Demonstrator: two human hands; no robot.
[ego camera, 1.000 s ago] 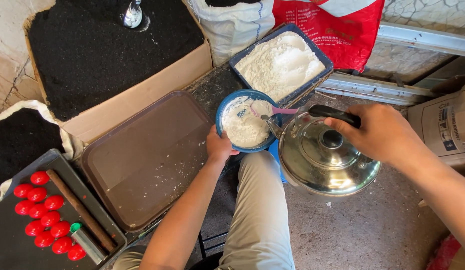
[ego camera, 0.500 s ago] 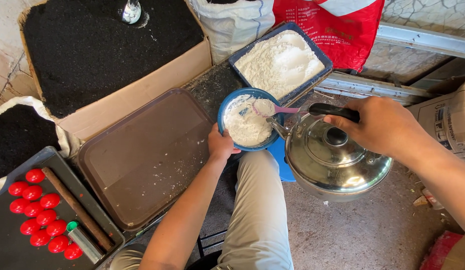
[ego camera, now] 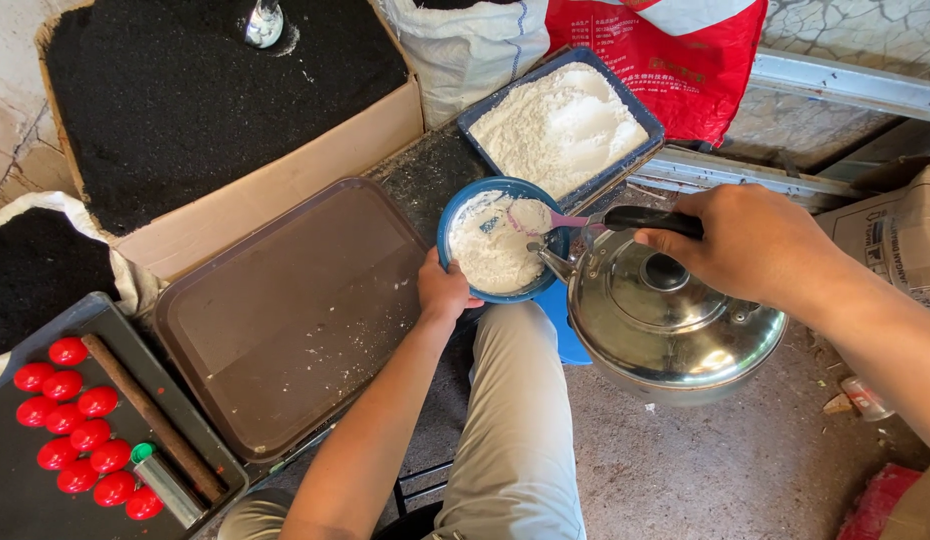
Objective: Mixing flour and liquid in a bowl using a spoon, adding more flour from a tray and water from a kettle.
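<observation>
My left hand grips the near rim of a blue bowl that holds white powder and a pink spoon. A shiny metal kettle hangs to the right of the bowl, tilted with its spout at the bowl's rim. My right hand is closed around the kettle's black handle. My knee in light trousers sits below the bowl.
A brown empty tray lies left of the bowl. Behind it a blue tray of white flour and a cardboard box of black powder. At lower left a dark tray carries several red balls and a stick.
The kettle has moved closer to the bowl and tipped, so its spout now reaches the rim. My left hand has stayed on the bowl.
</observation>
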